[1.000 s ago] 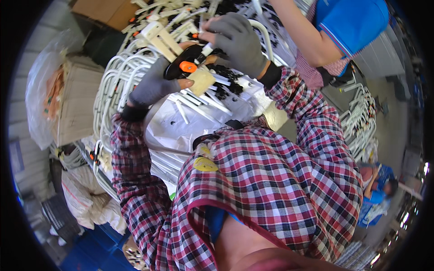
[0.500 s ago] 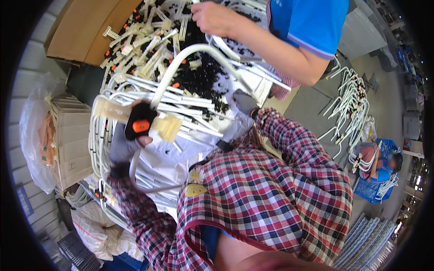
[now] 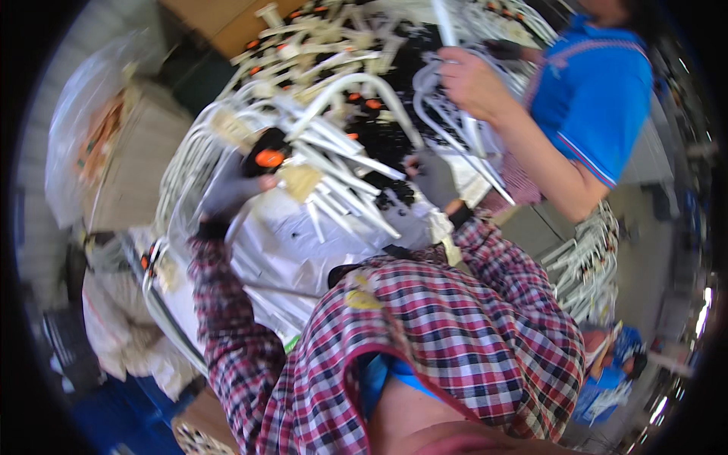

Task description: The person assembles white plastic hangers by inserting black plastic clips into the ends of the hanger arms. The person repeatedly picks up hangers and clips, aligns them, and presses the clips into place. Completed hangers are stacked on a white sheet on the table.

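Note:
My left hand (image 3: 231, 186), in a grey glove with bare fingertips, is closed round a black plastic fitting (image 3: 262, 144) with an orange button (image 3: 269, 158). Cream plastic pieces (image 3: 301, 182) stick out on both sides of the fitting. From it a thick white bent tube (image 3: 364, 78) arches up and over to the right. My right hand (image 3: 436, 178), gloved the same way, has its fingers closed at the tube's far end, though blur softens the grip. Many white bent tubes (image 3: 189, 152) lie beneath and beside my left hand.
Cream plastic parts (image 3: 334, 57) and small black pieces are heaped at the back. On the right, a co-worker in a blue shirt (image 3: 607, 114) holds a white tube in one hand (image 3: 474, 83). A carton (image 3: 140, 152) with clear plastic stands left; white sacks (image 3: 129, 326) lie below it.
The whole view has shifted, with the table lower and farther right. My right hand's fingertips now meet the tube's end. The left hand keeps its hold on the fitting.

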`<state>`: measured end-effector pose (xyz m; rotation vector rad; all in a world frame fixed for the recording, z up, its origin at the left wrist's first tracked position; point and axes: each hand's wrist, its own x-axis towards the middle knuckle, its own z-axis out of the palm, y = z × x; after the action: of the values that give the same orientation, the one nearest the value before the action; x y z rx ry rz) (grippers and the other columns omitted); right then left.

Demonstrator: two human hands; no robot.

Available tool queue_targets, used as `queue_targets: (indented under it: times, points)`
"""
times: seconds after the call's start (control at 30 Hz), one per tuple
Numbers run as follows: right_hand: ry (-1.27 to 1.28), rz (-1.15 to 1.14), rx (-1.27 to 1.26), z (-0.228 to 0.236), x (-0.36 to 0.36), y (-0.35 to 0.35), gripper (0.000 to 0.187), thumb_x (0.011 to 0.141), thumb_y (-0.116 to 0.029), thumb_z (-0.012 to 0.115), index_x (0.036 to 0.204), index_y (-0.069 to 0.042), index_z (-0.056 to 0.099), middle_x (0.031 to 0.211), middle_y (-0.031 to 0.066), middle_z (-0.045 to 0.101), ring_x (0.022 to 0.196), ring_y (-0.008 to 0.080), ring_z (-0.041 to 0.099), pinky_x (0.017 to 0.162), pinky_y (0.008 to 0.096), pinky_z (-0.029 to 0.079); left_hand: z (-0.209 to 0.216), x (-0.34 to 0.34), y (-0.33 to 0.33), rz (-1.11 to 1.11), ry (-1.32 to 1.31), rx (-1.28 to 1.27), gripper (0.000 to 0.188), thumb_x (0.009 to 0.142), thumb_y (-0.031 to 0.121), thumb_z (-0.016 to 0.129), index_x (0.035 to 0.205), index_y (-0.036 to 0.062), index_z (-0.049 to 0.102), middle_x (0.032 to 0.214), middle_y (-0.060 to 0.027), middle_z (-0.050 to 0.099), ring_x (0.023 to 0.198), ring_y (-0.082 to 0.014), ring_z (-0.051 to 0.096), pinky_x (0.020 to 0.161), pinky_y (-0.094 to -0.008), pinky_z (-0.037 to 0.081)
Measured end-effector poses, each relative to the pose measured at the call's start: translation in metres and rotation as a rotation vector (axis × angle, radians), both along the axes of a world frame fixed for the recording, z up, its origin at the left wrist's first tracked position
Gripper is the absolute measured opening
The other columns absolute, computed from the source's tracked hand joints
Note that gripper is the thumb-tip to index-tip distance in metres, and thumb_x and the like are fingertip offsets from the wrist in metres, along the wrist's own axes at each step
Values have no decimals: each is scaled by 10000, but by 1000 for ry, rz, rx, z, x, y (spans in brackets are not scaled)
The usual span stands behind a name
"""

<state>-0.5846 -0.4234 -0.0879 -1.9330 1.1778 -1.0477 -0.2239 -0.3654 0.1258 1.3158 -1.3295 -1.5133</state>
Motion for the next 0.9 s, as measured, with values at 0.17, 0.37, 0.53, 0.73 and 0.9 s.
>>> queue_targets:
  times: [0.17,0.37,0.53,0.73,0.9]
  points:
    - [-365,314,413,73,29,-12,187,867,-73,652,1032,13,665,863,50,623,793,111,636,691,248,490,20,-9,3,38,-633,-38,577,817,392,687,1184,-44,599,1088,-158,659,1023,-241,579,934,-344,433]
    - [-235,420,-141,156,91,-23,306,793,-52,673,1098,-62,660,885,103,596,829,278,618,730,356,478,4,-9,-12,-73,-109,-40,854,721,446,789,1366,-26,488,1253,-110,621,1201,-202,543,1064,-317,375]
    - [14,464,-278,176,117,-39,167,807,-191,734,950,-107,711,965,42,647,889,283,636,796,413,498,-13,-3,-4,-55,57,18,1015,680,562,816,1431,15,406,1280,-132,598,1186,-226,571,1061,-339,420]
    - [-64,451,-859,166,126,-57,265,763,-253,774,1008,-157,741,992,-19,692,963,175,651,958,433,473,-32,-4,0,44,202,102,1090,673,632,808,1467,43,349,1343,-137,554,1242,-242,552,1065,-361,454]
    - [-129,496,-840,159,127,-63,314,753,-302,774,1034,-163,753,1016,-5,707,950,185,660,981,398,477,-32,-4,1,21,159,34,1030,705,561,796,1479,40,359,1372,-111,538,1245,-220,533,1068,-356,417]
